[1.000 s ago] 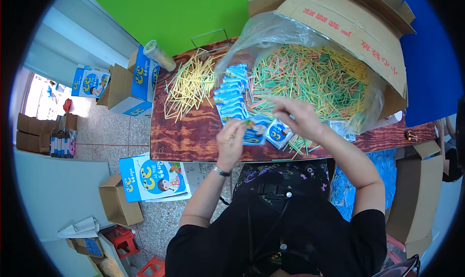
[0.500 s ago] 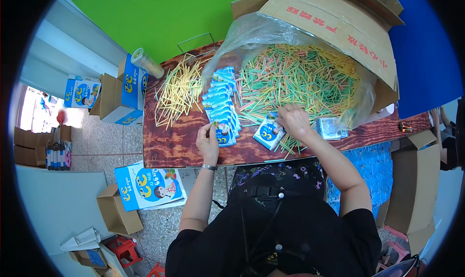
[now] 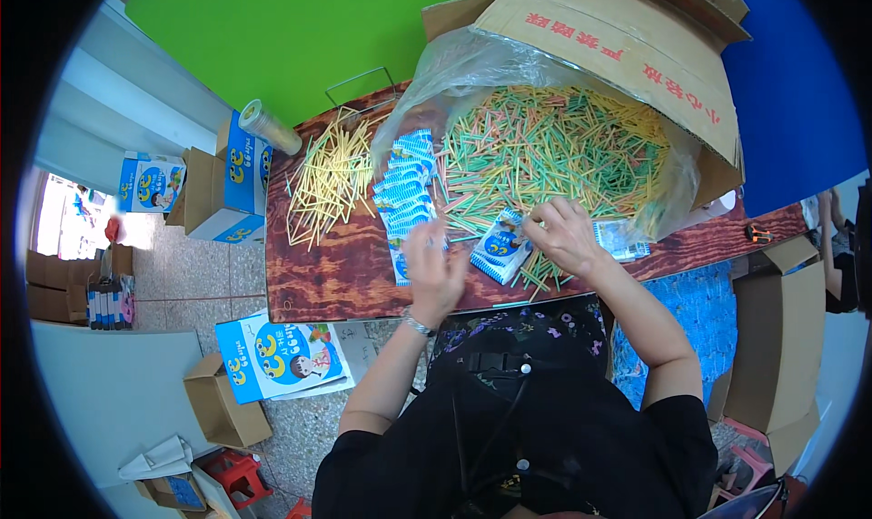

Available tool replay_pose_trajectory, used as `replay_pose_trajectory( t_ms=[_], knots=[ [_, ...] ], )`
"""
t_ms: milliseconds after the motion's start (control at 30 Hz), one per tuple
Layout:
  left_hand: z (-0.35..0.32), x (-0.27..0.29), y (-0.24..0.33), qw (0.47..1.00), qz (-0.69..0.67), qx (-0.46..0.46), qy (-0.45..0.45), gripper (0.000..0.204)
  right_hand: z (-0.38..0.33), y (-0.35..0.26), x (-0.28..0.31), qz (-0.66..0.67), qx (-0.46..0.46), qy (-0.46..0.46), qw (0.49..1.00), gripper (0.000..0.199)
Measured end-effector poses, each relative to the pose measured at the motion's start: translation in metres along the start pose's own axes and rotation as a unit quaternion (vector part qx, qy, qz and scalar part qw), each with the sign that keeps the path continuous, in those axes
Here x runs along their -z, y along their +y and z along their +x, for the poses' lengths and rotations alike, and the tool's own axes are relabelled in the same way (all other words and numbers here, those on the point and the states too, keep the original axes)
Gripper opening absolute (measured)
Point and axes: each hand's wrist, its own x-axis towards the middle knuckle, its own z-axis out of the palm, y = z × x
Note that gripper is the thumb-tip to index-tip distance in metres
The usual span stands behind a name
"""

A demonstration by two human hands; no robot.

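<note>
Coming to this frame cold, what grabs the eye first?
The big heap of green, orange and yellow sticks spilling from a clear plastic bag in a tipped cardboard box at the table's far right. Beside it runs a row of blue-and-white packets, with a separate yellow stick pile to the left. The right hand and left hand work at the near edge around a single packet.

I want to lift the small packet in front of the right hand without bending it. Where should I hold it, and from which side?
The packet lies flat and tilted on the table, its upper end on the heap of sticks. Probably best is a grip on its lower left corner, coming from the left, where bare wood lies beside it. The right hand already crowds its right edge.
</note>
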Motion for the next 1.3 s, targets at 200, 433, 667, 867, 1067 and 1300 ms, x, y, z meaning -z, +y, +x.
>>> replay_pose_trajectory(
  t_ms=[200, 433, 667, 867, 1067, 1300],
  knots=[
    [0.017, -0.034, 0.011, 0.942, -0.257, 0.106, -0.188, 0.020, 0.010, -0.015, 0.010, 0.190, -0.099, 0.109, 0.971, 0.024],
    [0.027, -0.035, 0.014, 0.891, -0.305, 0.155, -0.297, 0.016, 0.009, -0.011, 0.032, 0.372, -0.209, -0.017, 0.904, 0.016],
    [0.025, -0.038, 0.007, 0.915, -0.271, 0.152, -0.258, 0.015, 0.015, 0.031, 0.045, 0.462, -0.268, -0.089, 0.841, 0.025],
    [0.027, -0.047, 0.013, 0.844, -0.377, 0.221, -0.312, 0.015, 0.021, 0.018, 0.027, 0.372, -0.130, -0.113, 0.912, 0.023],
    [0.032, -0.043, 0.008, 0.884, -0.331, 0.189, -0.271, 0.016, 0.022, 0.024, 0.026, 0.407, -0.115, -0.095, 0.901, 0.021],
    [0.041, -0.041, 0.017, 0.851, -0.370, 0.245, -0.280, 0.014, 0.043, 0.063, 0.031, 0.527, -0.155, -0.070, 0.833, 0.035]
  ],
)
